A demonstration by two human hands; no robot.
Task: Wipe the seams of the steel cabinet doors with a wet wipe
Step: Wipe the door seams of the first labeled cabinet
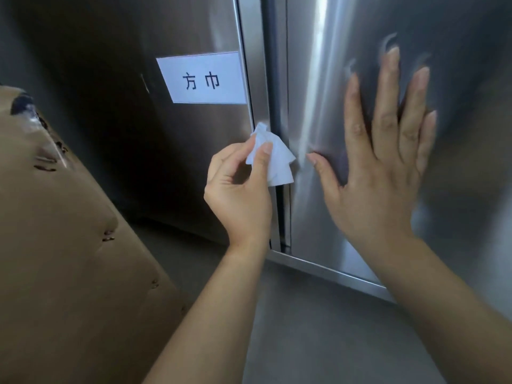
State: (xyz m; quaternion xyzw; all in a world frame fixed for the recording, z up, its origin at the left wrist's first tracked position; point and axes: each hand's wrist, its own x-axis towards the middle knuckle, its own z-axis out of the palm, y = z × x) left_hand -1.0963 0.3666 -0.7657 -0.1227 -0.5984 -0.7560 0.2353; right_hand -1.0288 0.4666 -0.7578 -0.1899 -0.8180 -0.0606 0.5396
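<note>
A steel cabinet fills the view, with a left door (194, 151) and a right door (318, 79). A dark vertical seam (277, 92) runs between them. My left hand (238, 189) pinches a crumpled white wet wipe (277, 159) between thumb and fingers and holds it against the seam at mid height. My right hand (385, 162) lies flat on the right door with its fingers spread and straight, just right of the wipe.
A white label (203, 79) with two printed characters is stuck on the left door beside the seam. A large brown cardboard box (61, 245) leans close on the left. The cabinet's bottom rail (327, 268) meets the grey floor (318, 328) below.
</note>
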